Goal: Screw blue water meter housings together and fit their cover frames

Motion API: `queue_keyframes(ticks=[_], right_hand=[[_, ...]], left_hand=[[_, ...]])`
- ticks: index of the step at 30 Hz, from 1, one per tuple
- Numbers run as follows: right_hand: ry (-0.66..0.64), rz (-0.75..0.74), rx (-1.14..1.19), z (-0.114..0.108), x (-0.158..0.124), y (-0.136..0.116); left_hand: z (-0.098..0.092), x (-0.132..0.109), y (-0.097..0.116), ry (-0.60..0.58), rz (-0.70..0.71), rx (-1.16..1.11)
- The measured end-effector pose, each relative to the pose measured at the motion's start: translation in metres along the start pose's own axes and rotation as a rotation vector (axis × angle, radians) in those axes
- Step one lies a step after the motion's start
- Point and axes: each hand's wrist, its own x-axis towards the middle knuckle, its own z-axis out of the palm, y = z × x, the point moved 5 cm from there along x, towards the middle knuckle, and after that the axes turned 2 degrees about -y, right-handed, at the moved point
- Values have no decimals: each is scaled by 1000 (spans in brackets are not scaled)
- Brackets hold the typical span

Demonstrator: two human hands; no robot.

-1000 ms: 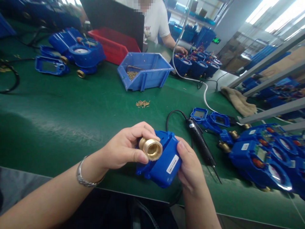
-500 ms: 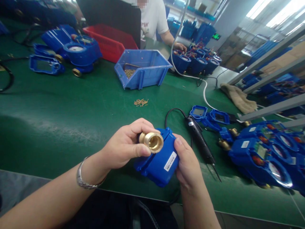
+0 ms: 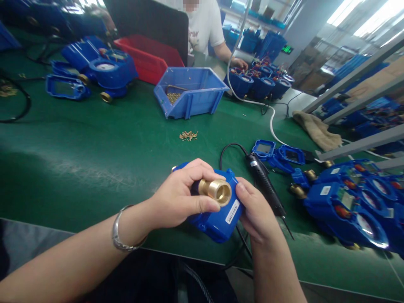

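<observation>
Between my hands is a blue meter [image 3: 217,223] with a white barcode label, held above the table's front part. My left hand [image 3: 179,193] wraps round its brass pipe fitting [image 3: 221,192], whose open end faces up and toward me. The fingers of my right hand [image 3: 255,210] grip the blue housing at its right side, with the thumb on top. A black electric screwdriver [image 3: 265,183] lies just right of my right hand. Small brass screws [image 3: 188,136] lie in a loose pile beyond the meter.
A blue bin [image 3: 202,94] with screws and a red bin [image 3: 148,59] stand at the back. Several blue meters [image 3: 341,198] crowd the right side; others [image 3: 110,71] sit back left. Across the table, a person's hand [image 3: 240,64] touches more meters.
The meter and both my hands have shifted slightly right. The meter has turned, so its brass fitting points more to the right and another brass end shows behind my left hand.
</observation>
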Motion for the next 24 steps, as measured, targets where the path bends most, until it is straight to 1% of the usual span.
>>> queue_keyframes(ticks=[3,6,8,9,10,12,13,14,15,16,20,21,24], right_hand=[[-50,18,-92,-10,2,-9],[-29,31,-134,-16,4,-13],[-14,58,-122,-18,4,-10],[-13,77,-109,-20,3,-7],[-13,94,-95,-22,3,-4],[-8,107,-72,-28,2,3],[-1,101,-63,-32,2,7],[4,89,-55,-35,2,10],[5,73,-49,-39,2,12],[1,57,-44,-41,1,15],[-41,1,-20,-42,-3,21],[-52,-13,-10,-41,-4,21],[-89,-71,39,-35,-10,21]], left_hand=[[14,5,4,-62,-21,70],[28,6,5,-117,-12,165],[31,3,5,-101,39,116],[28,-1,5,-53,64,60],[23,-5,3,28,83,8],[7,-20,-1,246,141,2],[-1,-30,-2,342,187,65],[-6,-40,-3,407,249,162],[-9,-51,-5,429,317,270],[-9,-61,-7,413,378,379],[2,-93,-22,225,556,771],[7,-99,-24,179,626,860],[18,-113,-27,58,832,1041]])
